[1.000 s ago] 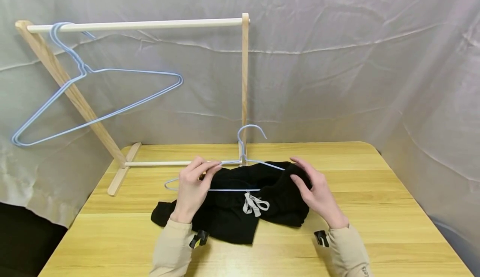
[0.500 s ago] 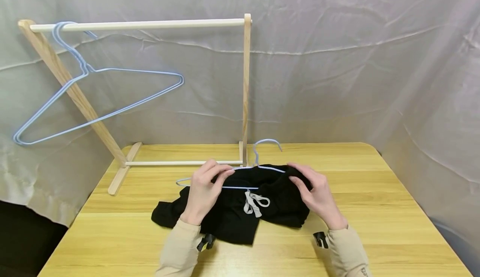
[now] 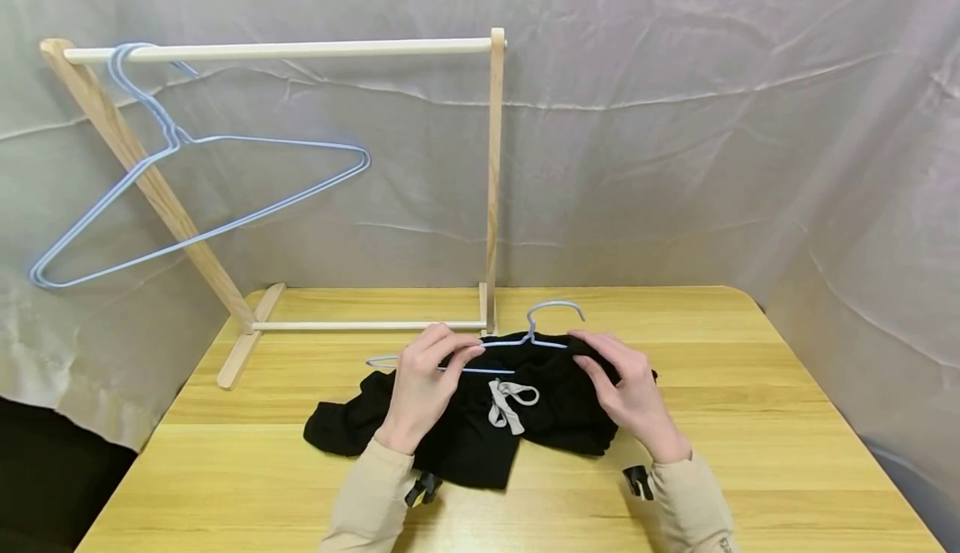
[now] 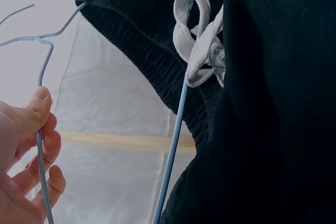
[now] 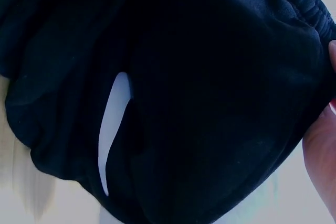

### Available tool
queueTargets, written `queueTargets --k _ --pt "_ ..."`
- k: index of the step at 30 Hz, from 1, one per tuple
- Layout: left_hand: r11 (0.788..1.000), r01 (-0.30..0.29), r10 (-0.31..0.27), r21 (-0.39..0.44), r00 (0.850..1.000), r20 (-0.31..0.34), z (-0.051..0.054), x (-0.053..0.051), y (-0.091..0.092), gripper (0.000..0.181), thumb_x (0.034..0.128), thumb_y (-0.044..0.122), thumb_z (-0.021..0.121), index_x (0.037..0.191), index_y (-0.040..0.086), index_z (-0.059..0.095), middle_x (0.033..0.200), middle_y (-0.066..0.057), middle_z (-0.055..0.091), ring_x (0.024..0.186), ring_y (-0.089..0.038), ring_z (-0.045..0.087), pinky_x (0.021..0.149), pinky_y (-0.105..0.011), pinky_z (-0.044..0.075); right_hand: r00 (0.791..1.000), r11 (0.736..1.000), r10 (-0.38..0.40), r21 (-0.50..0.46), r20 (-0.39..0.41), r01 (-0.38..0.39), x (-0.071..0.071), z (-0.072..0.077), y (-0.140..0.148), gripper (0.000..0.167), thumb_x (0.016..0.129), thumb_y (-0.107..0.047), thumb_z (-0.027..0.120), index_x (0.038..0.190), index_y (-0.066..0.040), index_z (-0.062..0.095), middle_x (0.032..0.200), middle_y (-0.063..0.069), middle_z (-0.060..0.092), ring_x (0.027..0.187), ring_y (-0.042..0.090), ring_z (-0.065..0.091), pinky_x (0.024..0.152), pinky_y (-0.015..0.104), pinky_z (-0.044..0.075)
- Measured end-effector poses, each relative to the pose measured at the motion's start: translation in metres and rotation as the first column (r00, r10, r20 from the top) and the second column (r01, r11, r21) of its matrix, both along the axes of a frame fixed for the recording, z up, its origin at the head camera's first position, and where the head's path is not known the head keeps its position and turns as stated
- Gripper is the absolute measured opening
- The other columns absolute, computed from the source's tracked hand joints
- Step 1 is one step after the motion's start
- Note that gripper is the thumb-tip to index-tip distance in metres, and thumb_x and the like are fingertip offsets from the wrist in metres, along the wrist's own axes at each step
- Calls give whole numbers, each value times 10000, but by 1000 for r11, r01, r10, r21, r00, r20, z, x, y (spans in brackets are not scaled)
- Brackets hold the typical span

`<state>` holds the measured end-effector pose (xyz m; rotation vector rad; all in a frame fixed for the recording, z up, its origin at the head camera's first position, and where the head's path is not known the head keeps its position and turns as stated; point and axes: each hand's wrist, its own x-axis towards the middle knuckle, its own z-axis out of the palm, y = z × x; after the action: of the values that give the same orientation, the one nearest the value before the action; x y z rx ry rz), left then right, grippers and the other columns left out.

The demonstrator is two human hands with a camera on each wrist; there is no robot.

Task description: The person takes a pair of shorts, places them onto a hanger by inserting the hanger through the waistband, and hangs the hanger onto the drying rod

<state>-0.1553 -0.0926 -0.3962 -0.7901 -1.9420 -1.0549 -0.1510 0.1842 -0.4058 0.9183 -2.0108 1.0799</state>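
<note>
Black drawstring pants (image 3: 476, 445) lie bunched on the table, a white bow (image 3: 510, 403) at their elastic waistband. A light blue wire hanger (image 3: 532, 330) has its right part inside the waist opening, its far tip hidden by cloth. My left hand (image 3: 426, 382) pinches the hanger's left arm between thumb and fingers; the left wrist view shows the wire (image 4: 42, 166) crossing that hand. With thumb and fingers, my right hand (image 3: 633, 386) grips the right side of the waistband. In the right wrist view, black cloth (image 5: 210, 103) fills most of the picture beside the thumb (image 5: 321, 156).
A wooden rack (image 3: 492, 186) stands at the back left of the wooden table (image 3: 750, 420). More blue hangers (image 3: 273, 141) hang from the left end of its top rail (image 3: 322, 51). Grey fabric (image 3: 675, 161) encloses the back and sides.
My left hand and the hanger have moved right and lower, sliding the hanger further into the waistband. My right hand keeps hold of the cloth, shifting only slightly.
</note>
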Motion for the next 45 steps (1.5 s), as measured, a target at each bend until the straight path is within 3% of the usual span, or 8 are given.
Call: queueTargets --k 10,14,18,21,27,35,42,45 --pt "1000 -17 17 1 1000 17 -4 2 8 79 845 73 787 918 95 769 786 11 639 685 -112 553 623 -194 419 1000 1000 2 15 -28 -2 2 0 -5 467 755 225 691 1179 28 704 1029 188 737 971 150 682 944 101 461" --pt "999 -36 36 17 999 19 -3 2 9 97 847 70 789 942 80 774 840 -4 688 800 -156 610 751 -223 461 999 1000 -5 -1 -32 5 2 0 -6 450 752 233 686 1157 40 707 1021 177 737 987 154 683 956 106 463" --pt "994 -66 68 87 997 -24 1 3 8 188 831 43 801 1015 58 767 965 -59 720 963 -231 631 898 -284 478 997 997 -41 -65 -67 37 1 2 -6 429 758 244 670 1140 54 708 1016 185 735 1020 118 678 963 119 471" --pt "990 -61 66 129 997 -33 3 3 4 179 842 28 789 1016 58 757 937 -67 707 907 -213 634 834 -291 500 993 986 -96 -141 -67 86 0 4 -4 427 770 255 650 1149 63 702 1024 210 729 1069 29 651 968 122 468" --pt "994 -108 110 -19 982 152 1 0 -10 66 920 108 729 972 84 763 892 -30 714 837 -156 663 771 -304 538 982 960 -187 -215 -29 177 1 6 0 394 814 238 626 1168 76 687 1052 252 709 1124 -80 597 969 103 450" --pt "929 -127 272 -348 871 409 -13 -5 -24 353 959 252 683 1264 75 668 1300 -145 641 1257 -370 550 1055 -530 439 981 959 -191 -220 -21 181 2 6 0 402 841 217 606 1203 58 681 1062 256 701 1140 -65 600 987 121 450" --pt "910 -39 335 -413 657 676 -18 -4 -36 544 973 433 630 1422 138 543 1593 -249 313 1431 -515 338 1087 -700 329 981 954 -193 -240 -23 182 2 7 1 417 842 219 599 1222 63 672 1105 202 706 1171 -36 610 1012 146 455" --pt "907 -15 337 -421 624 705 -17 -5 -42 537 942 460 669 1387 174 573 1538 -207 434 1374 -467 454 1050 -662 397 982 953 -187 -248 -27 175 2 7 1 416 840 227 592 1222 76 665 1105 258 694 1179 -29 610 1020 152 455"
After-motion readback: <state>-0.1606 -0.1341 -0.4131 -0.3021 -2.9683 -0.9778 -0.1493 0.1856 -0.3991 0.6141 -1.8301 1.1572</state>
